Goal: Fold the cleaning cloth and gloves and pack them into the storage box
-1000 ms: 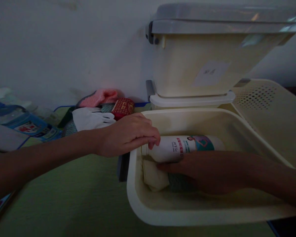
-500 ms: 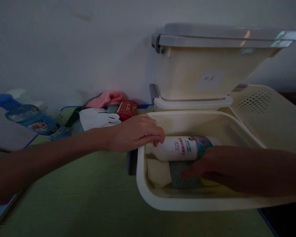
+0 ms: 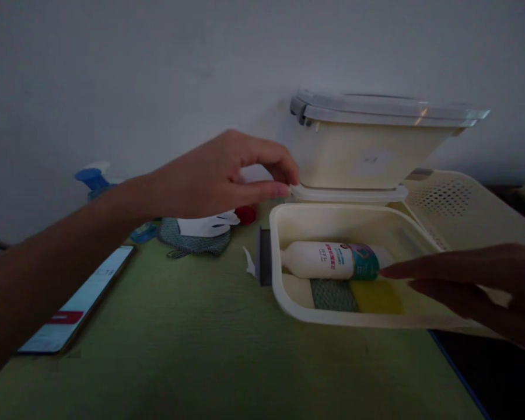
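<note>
My left hand (image 3: 236,175) hovers left of the stacked cream boxes, thumb and curled fingers slightly apart, nothing visible between them. Its fingertips overlap the left end of a white rim (image 3: 354,193); whether they touch is unclear. My right hand (image 3: 476,283) is over the right side of an open cream bin (image 3: 332,319), fingers stretched out and apart. A white bottle with a teal label band (image 3: 319,259) lies on its side in the bin. In front of it lie a grey-green mesh cloth (image 3: 333,294), a yellow item (image 3: 376,297) and a cream item (image 3: 300,290).
A lidded cream box (image 3: 336,157) stands behind the bin, with a perforated bin (image 3: 485,201) to its right. At left are a phone (image 3: 83,297), a blue-topped bottle (image 3: 91,177), white gloves (image 3: 207,224) on mesh cloth and a red item (image 3: 245,214), partly hidden.
My left hand has risen from the bottle's neck end to the rim behind. My right hand has drawn back to the right from the cloth. The view has shifted.
</note>
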A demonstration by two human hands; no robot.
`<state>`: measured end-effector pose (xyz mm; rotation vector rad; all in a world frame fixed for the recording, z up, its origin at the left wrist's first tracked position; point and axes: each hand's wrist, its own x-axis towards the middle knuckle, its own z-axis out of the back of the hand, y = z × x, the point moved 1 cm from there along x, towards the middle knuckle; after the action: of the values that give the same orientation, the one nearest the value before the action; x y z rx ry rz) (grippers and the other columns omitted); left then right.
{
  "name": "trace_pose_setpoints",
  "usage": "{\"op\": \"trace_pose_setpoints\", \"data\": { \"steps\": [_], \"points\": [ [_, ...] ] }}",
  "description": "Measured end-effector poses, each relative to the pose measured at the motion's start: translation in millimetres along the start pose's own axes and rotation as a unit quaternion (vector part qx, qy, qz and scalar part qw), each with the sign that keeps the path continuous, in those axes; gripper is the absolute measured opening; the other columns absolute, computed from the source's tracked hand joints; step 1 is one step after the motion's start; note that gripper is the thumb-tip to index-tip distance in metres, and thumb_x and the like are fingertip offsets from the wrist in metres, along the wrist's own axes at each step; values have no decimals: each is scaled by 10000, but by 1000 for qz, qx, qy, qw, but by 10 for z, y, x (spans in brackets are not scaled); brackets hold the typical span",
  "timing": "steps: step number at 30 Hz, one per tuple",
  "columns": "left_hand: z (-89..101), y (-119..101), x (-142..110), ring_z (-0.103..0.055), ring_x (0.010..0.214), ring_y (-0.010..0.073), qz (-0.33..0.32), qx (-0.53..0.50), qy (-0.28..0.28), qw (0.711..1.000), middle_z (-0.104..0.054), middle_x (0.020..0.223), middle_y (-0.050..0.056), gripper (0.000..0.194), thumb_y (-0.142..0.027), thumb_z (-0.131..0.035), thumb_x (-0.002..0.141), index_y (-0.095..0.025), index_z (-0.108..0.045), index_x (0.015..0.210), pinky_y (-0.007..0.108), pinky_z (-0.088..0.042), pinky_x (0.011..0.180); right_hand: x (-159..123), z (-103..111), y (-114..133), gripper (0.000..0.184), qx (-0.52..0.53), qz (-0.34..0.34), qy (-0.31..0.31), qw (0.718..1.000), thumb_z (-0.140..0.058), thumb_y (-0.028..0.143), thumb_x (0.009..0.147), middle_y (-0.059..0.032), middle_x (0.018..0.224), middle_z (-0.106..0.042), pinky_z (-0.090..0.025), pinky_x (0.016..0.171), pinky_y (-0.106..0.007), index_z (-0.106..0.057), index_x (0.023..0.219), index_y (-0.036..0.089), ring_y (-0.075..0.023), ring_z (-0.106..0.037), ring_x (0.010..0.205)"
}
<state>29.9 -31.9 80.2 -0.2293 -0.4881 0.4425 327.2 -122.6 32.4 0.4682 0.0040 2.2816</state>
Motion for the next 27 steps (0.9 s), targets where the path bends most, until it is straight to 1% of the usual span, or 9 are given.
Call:
{"op": "trace_pose_setpoints", "data": {
  "steps": [2, 5, 7, 9, 11, 15, 20, 24, 27],
  "points": [
    [138, -103, -178, -607, 831, 91, 20, 31, -67, 997, -623, 868, -33, 284, -316, -459, 870, -102, -618, 968, 222, -443, 745, 0, -80, 261, 257, -28, 3, -67, 997, -363, 369, 939, 7, 692, -680, -436, 425, -269, -611, 1003, 360, -135, -592, 515],
    [144, -179, -489, -614, 799, 87, 53, 77, -118, 989, -639, 838, -32, 254, -309, -469, 886, -111, -622, 931, 228, -448, 774, 65, -316, 723, 236, -55, 84, -131, 986, -357, 253, 944, -26, 637, -647, -429, 506, -280, -575, 1034, 244, -137, -573, 539],
    [37, -157, -698, -626, 811, 116, 58, 110, -112, 986, -666, 869, -15, 219, -299, -469, 890, -152, -629, 910, 240, -470, 771, 143, -546, 993, 235, -51, 134, -110, 983, -340, 191, 944, -13, 586, -619, -387, 488, -283, -570, 993, 186, -118, -522, 477],
    [-117, -78, -901, -622, 888, 159, 64, 166, -93, 980, -672, 918, 16, 211, -275, -448, 894, -168, -629, 900, 323, -455, 888, 245, -802, 1196, 252, -30, 157, -91, 983, -344, 115, 919, 22, 504, -555, -309, 434, -281, -584, 870, 173, -102, -458, 414],
    [-285, 46, -1097, -603, 973, 198, 103, 209, -68, 970, -669, 970, 39, 199, -252, -454, 885, -178, -622, 962, 405, -413, 964, 369, -1052, 1329, 222, -24, 158, -49, 986, -408, 99, 876, 26, 500, -547, -268, 432, -285, -581, 762, 178, -104, -451, 413],
    [-605, 358, -1439, -553, 1074, 224, 170, 184, -70, 966, -615, 1103, 95, 217, -231, -453, 876, -152, -589, 1026, 409, -436, 953, 669, -1400, 1435, 152, 12, 99, 53, 994, -513, 103, 818, 22, 587, -605, -291, 471, -252, -579, 703, 178, -99, -517, 487],
    [-958, 747, -1674, -392, 1290, 246, 267, 121, -119, 949, -422, 1364, 167, 354, -200, -498, 831, -125, -503, 1178, 428, -339, 1065, 1082, -1639, 1426, 192, 134, -30, 17, 990, -506, 92, 828, -61, 898, -648, -454, 672, -251, -624, 972, 139, -130, -594, 732],
    [-1151, 886, -1732, -194, 1389, 322, 348, 130, -47, 927, -239, 1491, 176, 543, -296, -485, 858, -148, -334, 1359, 590, -190, 1080, 1304, -1873, 1378, 284, 145, -73, -8, 987, -512, 71, 797, -90, 1067, -595, -462, 884, -320, -588, 1062, 139, -169, -568, 1004],
    [-1199, 876, -1753, -234, 1372, 327, 354, 139, 2, 925, -275, 1477, 172, 518, -341, -412, 893, -171, -317, 1373, 633, -165, 1055, 1343, -2022, 1332, 338, 120, -84, -17, 989, -501, 75, 795, -104, 1191, -538, -426, 967, -362, -559, 1120, 148, -187, -505, 1136]
  ]
}}
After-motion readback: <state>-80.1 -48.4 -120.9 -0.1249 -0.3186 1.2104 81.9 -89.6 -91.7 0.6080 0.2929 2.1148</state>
